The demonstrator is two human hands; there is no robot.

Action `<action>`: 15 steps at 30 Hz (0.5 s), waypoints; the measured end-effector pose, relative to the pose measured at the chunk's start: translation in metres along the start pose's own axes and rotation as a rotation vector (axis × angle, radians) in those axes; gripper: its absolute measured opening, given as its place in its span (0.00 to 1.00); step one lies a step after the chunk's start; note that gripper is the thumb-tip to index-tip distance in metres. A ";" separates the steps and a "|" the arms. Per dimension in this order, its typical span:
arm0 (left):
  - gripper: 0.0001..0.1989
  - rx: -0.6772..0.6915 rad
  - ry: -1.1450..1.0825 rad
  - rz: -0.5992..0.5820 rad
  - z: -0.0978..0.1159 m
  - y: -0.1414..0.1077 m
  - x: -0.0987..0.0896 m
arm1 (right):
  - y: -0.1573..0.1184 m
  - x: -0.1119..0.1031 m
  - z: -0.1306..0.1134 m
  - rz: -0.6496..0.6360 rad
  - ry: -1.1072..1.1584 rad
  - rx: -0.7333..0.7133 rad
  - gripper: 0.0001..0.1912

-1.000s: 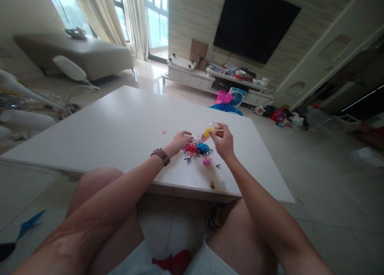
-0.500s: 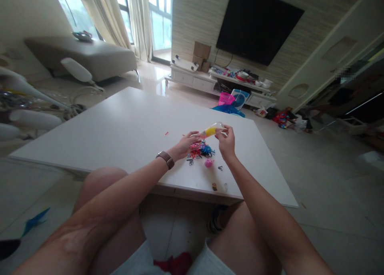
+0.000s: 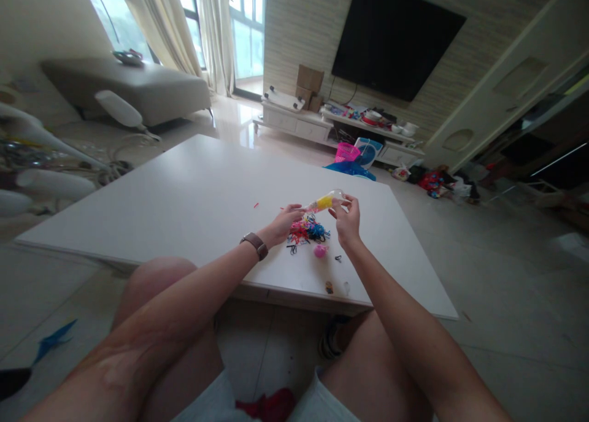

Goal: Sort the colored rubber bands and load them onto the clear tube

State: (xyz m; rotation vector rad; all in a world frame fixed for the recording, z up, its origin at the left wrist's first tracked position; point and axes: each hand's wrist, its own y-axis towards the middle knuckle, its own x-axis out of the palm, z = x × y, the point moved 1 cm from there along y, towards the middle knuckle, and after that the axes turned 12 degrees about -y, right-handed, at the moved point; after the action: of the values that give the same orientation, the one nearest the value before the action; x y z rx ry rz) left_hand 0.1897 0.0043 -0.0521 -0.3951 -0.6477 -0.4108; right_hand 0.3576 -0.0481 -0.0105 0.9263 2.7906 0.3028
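A clear bottle-shaped container with yellow contents is tilted above the white table. My right hand grips its rounded end. At its narrower, pinkish end is my left hand, fingers closed; what they pinch, if anything, is too small to make out. Below the container lies a pile of small colourful bands or clips, red, pink, blue and black. A pink round object sits just in front of the pile, with a small black piece to its right.
Near the table's front edge lie a small brown-yellow item and a clear one. A tiny red piece is left of the pile. Beyond the table stand a pink basket and a low cabinet.
My left hand's fingers have drawn together and moved slightly left, away from the container's narrow end. The container and my right hand have hardly moved.
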 end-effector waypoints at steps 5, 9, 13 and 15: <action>0.18 0.021 -0.111 -0.110 0.001 -0.002 0.004 | -0.007 0.007 0.002 -0.044 0.080 0.077 0.26; 0.16 -0.002 -0.123 -0.121 0.003 -0.003 0.006 | -0.006 0.008 0.002 -0.051 0.120 0.094 0.25; 0.17 0.008 -0.043 -0.016 0.007 -0.002 0.003 | -0.001 0.003 0.001 0.008 0.094 0.065 0.26; 0.18 0.017 -0.004 0.044 0.009 -0.001 0.001 | -0.001 0.002 0.001 0.023 0.070 0.049 0.26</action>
State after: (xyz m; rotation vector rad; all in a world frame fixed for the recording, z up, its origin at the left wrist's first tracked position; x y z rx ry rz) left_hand 0.1858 0.0075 -0.0446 -0.3935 -0.6453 -0.3626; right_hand 0.3551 -0.0478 -0.0118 0.9778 2.8648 0.2758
